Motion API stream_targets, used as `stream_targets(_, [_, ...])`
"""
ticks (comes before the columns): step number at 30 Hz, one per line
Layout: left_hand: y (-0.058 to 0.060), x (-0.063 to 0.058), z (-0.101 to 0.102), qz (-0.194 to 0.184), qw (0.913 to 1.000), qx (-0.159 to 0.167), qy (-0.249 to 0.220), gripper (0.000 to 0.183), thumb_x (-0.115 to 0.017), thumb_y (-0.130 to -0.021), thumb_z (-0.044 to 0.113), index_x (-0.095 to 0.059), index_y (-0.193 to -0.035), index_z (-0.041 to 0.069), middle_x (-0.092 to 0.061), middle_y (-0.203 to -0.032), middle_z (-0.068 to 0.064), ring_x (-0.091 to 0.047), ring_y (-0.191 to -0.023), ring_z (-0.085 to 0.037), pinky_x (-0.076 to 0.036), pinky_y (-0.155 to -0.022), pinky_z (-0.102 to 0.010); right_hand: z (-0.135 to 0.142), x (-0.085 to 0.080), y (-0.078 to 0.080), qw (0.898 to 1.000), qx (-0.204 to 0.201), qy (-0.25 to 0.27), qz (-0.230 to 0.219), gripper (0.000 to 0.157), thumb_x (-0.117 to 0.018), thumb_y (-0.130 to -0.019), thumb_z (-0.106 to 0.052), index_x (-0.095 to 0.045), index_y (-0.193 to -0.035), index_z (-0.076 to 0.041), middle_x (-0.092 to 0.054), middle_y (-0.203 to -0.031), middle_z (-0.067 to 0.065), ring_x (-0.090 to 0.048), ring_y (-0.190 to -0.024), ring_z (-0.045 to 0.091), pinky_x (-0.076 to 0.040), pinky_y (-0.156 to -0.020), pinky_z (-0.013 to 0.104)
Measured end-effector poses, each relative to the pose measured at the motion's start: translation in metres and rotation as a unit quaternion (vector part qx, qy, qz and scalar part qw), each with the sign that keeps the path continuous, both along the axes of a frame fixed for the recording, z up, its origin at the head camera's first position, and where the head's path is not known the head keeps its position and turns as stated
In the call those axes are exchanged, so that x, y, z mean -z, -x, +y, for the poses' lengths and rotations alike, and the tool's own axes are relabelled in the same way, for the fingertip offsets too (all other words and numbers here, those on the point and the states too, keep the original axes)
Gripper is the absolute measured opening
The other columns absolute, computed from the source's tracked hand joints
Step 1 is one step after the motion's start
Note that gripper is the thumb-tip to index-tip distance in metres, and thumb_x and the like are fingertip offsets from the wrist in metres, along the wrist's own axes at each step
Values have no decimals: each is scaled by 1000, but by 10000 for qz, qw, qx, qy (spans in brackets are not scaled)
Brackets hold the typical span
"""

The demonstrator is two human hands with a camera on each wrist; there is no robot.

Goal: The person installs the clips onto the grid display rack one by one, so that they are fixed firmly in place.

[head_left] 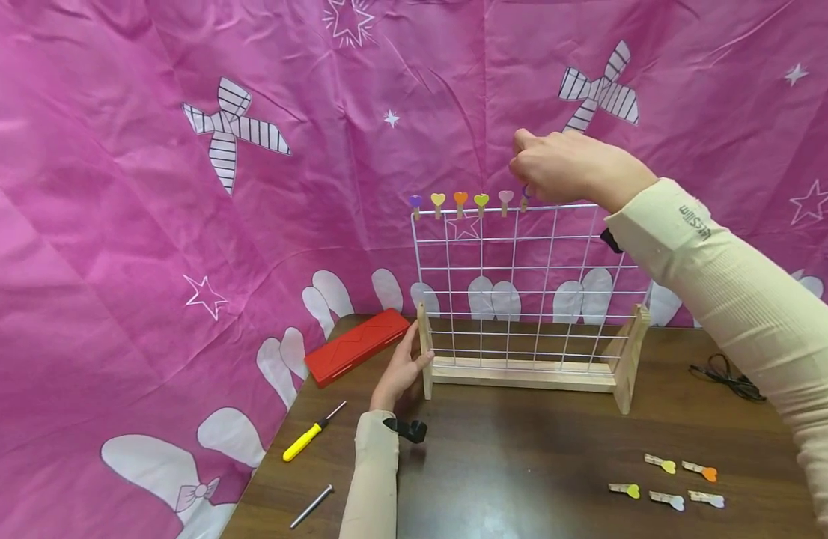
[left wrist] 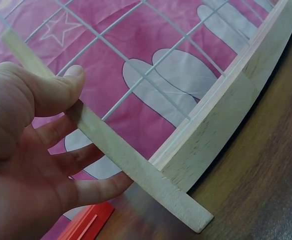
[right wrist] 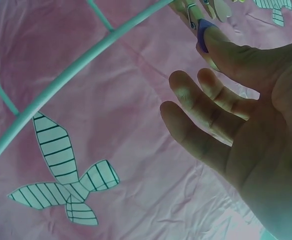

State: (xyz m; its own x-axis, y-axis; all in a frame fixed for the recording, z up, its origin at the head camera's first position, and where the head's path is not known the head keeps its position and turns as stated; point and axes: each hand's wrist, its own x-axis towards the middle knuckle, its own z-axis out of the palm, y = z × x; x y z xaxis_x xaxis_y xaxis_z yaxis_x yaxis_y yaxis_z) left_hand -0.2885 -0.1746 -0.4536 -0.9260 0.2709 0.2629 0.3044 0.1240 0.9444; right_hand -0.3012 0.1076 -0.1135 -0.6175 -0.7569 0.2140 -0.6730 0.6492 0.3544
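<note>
A white wire grid rack (head_left: 516, 267) stands upright in a wooden base (head_left: 522, 374). Several small wooden clothespins with coloured hearts sit along its top wire, among them a pink-heart clothespin (head_left: 505, 198). My right hand (head_left: 569, 166) is at that wire, pinching a purple-heart clothespin (right wrist: 204, 35) by its heart end between thumb and index finger; the clothespin's far end meets the wire. The other right fingers hang loosely bent. Down at the rack's left, my left hand (left wrist: 41, 130) grips the wooden side post (left wrist: 121, 155), thumb on the near side and fingers behind.
Several loose heart clothespins (head_left: 667, 500) lie on the table at front right. On the left are a red case (head_left: 356, 346), a yellow-handled screwdriver (head_left: 302, 442) and a metal rod (head_left: 311, 507). A black cable (head_left: 731, 378) lies right of the rack. Pink cloth hangs behind.
</note>
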Motion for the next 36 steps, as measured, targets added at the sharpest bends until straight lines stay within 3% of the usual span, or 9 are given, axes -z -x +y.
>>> stream_targets(6, [1,-2,0,-28,9999,-91,52,72,-53,-87,-8,-16,-147,6,-29,-145,-24,-35,-127,-39,-39,-95,-52,-4,-3,-1,9999,-39,-104,-71,6,-59,-76,2,-60,-74,-5,-41,-86,13,-51,-54,28,-43,-47,43])
stream_targets(14, [-1,-5,1,-150,9997,-135,125,72,-54,-88,-6,-16,-148,9,-27,-146,-21,-32,-129,-39,-37,-96,-52,-3,0,-2,9996,189,-91,-183,5,-59,-79,-1,-63,-82,-2,-43,-88,16,-53,-56,30,-45,-51,45])
stream_targets(20, [-3,-3,0,-173,9997,-118,140,71,-54,-88,-4,-17,-147,8,-27,-146,-21,-33,-128,-39,-38,-96,-51,6,7,-6,9971,461,355,-496,11,-62,-84,-14,-64,-92,-6,-49,-92,13,-55,-68,29,-46,-57,44])
stream_targets(25, [-4,-2,-2,-114,9997,-192,116,71,-53,-88,-6,-16,-147,7,-26,-146,-23,-33,-128,-40,-38,-96,-51,19,14,-16,9943,513,864,-348,17,-62,-87,-23,-59,-94,-8,-50,-92,9,-54,-74,27,-44,-58,43])
stream_targets(30, [-4,-3,0,-48,9997,-166,153,71,-54,-88,-6,-16,-147,6,-27,-145,-23,-35,-127,-41,-39,-95,-51,44,37,-34,9849,303,1697,-149,12,-62,-87,-20,-60,-94,-11,-54,-88,4,-55,-73,21,-44,-59,41])
stream_targets(36, [-4,-4,3,-51,9997,-189,165,72,-56,-87,-5,-17,-147,6,-28,-144,-24,-36,-126,-41,-39,-95,-51,74,82,-48,9565,-335,2895,-157,4,-64,-86,-13,-61,-88,-14,-58,-76,-7,-54,-68,9,-44,-60,27])
